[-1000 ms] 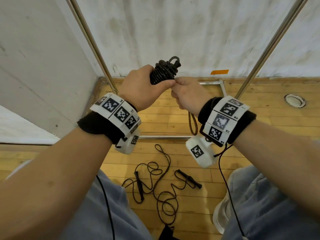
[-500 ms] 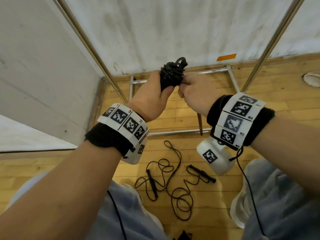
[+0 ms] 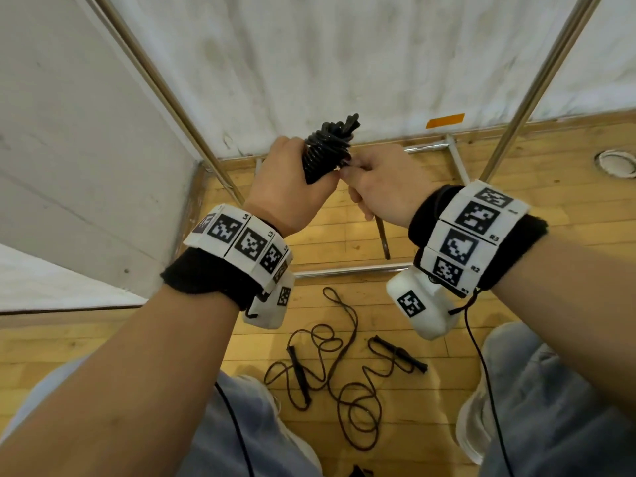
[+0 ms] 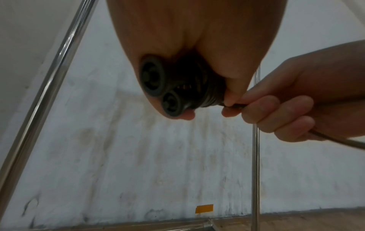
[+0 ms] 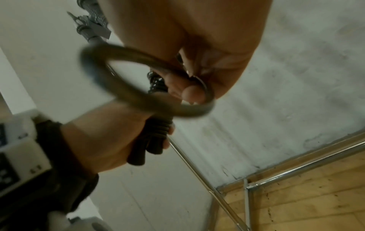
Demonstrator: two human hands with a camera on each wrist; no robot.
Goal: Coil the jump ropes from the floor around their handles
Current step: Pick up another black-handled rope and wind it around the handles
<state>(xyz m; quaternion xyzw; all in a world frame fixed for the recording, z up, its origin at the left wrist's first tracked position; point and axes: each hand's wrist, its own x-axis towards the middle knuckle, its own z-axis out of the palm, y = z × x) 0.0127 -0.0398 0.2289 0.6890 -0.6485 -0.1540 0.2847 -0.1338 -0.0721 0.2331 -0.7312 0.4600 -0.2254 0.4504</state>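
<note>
My left hand [image 3: 292, 187] grips two black jump-rope handles [image 4: 160, 87] held together, with black rope coiled [image 3: 327, 149] tightly round them. Right beside the coil, my right hand [image 3: 378, 180] pinches the last free stretch of that rope [image 4: 235, 106]. A short loop of it [image 5: 126, 84] hangs from my right fingers, and its tail [image 3: 382, 239] dangles below the hand. On the wooden floor between my feet lies a second black jump rope [image 3: 330, 359], loose and tangled, with both handles [image 3: 299, 376] lying flat.
A metal tube frame [image 3: 344, 270] stands on the floor ahead, with slanting poles [image 3: 165, 87] left and right. White walls close the corner. A round floor fitting [image 3: 616, 163] sits far right. My shoes [image 3: 475, 418] flank the loose rope.
The head view has tilted so the floor rope appears lower. My right hand has shifted close against the coil's side, and the hanging rope tail below it has grown shorter.
</note>
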